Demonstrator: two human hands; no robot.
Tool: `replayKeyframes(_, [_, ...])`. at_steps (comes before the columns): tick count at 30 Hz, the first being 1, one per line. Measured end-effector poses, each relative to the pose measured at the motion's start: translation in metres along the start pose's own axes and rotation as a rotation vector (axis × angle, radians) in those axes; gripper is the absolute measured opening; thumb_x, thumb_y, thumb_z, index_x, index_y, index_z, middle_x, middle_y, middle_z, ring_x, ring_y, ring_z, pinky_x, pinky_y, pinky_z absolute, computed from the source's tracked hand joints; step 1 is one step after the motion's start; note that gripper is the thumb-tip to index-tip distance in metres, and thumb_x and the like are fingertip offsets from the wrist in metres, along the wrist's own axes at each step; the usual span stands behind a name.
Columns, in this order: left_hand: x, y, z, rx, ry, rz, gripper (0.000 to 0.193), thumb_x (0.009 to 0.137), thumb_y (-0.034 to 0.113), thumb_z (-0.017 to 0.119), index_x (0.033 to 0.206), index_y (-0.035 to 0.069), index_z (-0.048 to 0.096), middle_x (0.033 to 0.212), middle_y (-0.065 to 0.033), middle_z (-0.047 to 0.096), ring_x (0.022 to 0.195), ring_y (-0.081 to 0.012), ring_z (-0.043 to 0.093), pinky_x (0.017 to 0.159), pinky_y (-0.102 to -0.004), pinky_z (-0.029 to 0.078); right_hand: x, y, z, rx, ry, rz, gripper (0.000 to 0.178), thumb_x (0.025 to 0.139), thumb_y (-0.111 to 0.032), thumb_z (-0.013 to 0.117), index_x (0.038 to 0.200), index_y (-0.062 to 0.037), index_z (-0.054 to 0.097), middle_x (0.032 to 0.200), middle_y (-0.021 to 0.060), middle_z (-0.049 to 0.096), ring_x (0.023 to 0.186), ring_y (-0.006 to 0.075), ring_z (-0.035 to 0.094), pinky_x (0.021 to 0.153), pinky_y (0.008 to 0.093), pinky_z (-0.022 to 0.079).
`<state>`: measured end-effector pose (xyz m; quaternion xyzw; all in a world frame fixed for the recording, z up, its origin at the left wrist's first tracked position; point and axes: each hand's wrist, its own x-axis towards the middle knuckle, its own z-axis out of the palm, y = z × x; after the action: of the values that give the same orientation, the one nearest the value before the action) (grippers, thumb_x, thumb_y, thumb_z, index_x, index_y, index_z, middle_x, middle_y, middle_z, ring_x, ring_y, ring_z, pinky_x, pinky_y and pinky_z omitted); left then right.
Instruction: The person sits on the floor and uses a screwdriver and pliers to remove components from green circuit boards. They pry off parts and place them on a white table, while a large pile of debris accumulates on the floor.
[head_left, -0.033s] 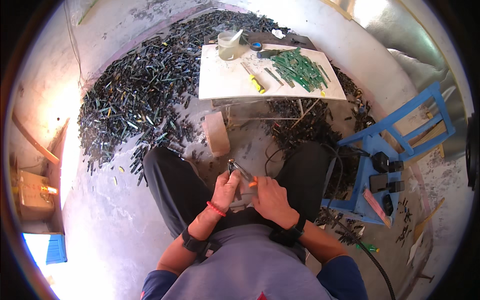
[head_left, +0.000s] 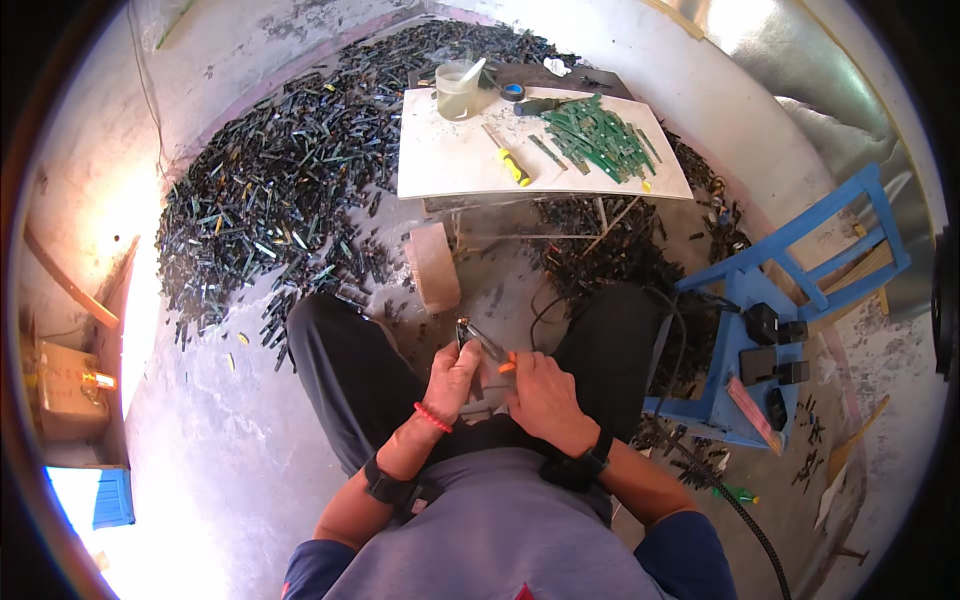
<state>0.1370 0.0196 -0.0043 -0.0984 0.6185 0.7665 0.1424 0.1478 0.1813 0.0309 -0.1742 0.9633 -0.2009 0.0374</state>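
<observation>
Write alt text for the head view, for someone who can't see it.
A seated person grips an orange-handled tool in the right hand, the left hand close beside its metal end. Beyond is a white-topped table bearing green strips, a yellow screwdriver and a cup; dark scraps spread leftward, and a blue chair stands right.

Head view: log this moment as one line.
right hand: gripping orange-handled tool | left hand: by tool's tip, grip unclear | tabletop: green strips, yellow screwdriver
</observation>
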Motion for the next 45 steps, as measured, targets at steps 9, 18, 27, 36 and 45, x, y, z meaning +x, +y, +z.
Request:
replayKeyframes(9, [-0.003,0.009,0.002,0.029,0.002,0.017,0.034,0.096,0.031,0.045,0.074,0.006,0.050,0.056,-0.0017,0.051,0.047,-0.0077,0.044,0.042,-0.0242,0.035,0.002,0.009,0.007,0.005,0.042,-0.079,0.033,0.070,-0.011,0.068,0.094,0.0001,0.048,0.080,0.0163,0.055,0.084,0.0346,0.057,0.070,0.0439,0.046])
replayKeyframes(18, [0.001,0.011,-0.001,0.039,-0.082,0.096,0.038,0.097,0.036,0.041,0.077,0.005,0.050,0.055,-0.0036,0.050,0.049,-0.0094,0.043,0.047,-0.0240,0.035,0.005,0.018,0.020,0.211,0.055,0.001,0.034,0.070,-0.008,0.066,0.097,-0.0012,0.047,0.086,0.0191,0.056,0.079,0.0377,0.058,0.068,0.0446,0.048])
replayKeyframes(27, [-0.019,0.033,-0.011,-0.067,-0.301,-0.256,0.036,0.096,0.039,0.044,0.079,0.007,0.049,0.056,-0.0025,0.046,0.045,-0.0093,0.040,0.041,-0.0231,0.031,0.039,0.074,-0.031,-0.123,0.082,-0.460,0.024,0.070,-0.013,0.065,0.085,-0.0041,0.048,0.078,0.0139,0.053,0.072,0.0329,0.056,0.062,0.0410,0.046])
replayKeyframes(36, [-0.017,0.027,-0.015,-0.284,-0.388,-0.244,0.041,0.095,0.045,0.046,0.079,0.007,0.046,0.055,-0.0010,0.045,0.042,-0.0082,0.036,0.039,-0.0224,0.028,0.009,0.056,-0.009,0.373,-0.128,-0.227,0.023,0.073,-0.011,0.063,0.090,-0.0015,0.051,0.074,0.0185,0.054,0.070,0.0370,0.058,0.062,0.0415,0.048])
replayKeyframes(45, [-0.014,0.010,-0.018,-0.255,-0.357,-0.117,0.042,0.094,0.046,0.047,0.081,0.007,0.046,0.055,-0.0014,0.044,0.044,-0.0095,0.038,0.042,-0.0232,0.031,-0.024,0.019,-0.002,2.004,-0.963,0.434,0.020,0.077,-0.010,0.053,0.095,-0.0071,0.046,0.072,0.0011,0.044,0.059,0.0091,0.040,0.052,0.0239,0.034])
